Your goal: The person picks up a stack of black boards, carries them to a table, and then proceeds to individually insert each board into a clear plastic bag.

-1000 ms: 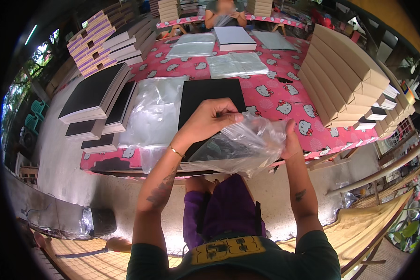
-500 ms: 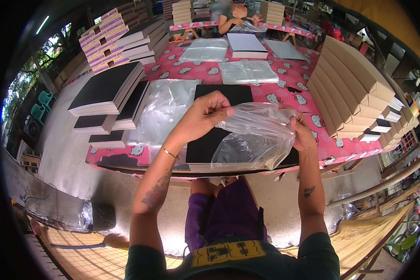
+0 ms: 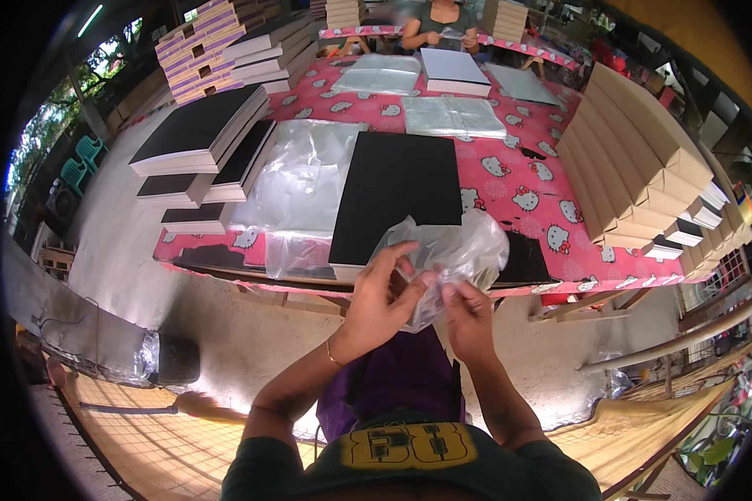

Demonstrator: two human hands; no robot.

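Observation:
A clear plastic bag (image 3: 468, 246) is gathered between my two hands at the table's near edge, its loose part puffed out over the tabletop. My left hand (image 3: 384, 296) pinches the bag with thumb against fingers. Close beside it, my right hand (image 3: 468, 317) also grips the crumpled film. Just beyond lies a thick black-covered book (image 3: 401, 179), flat on the table, its near right corner behind the bag. To the left of the book is a pile of clear plastic bags (image 3: 301, 171).
Black-covered books (image 3: 200, 134) are stacked at the left, with brown-and-purple boxes (image 3: 205, 54) behind. Brown wrapped packages (image 3: 631, 163) stand at the right. Farther back are more plastic bags (image 3: 453, 115) and a white-topped book stack (image 3: 455, 68). A co-worker (image 3: 441, 25) holds plastic film across the table.
Both hands have come down toward me and closer together, drawing the bag with them. The black book, partly covered before, now shows almost whole.

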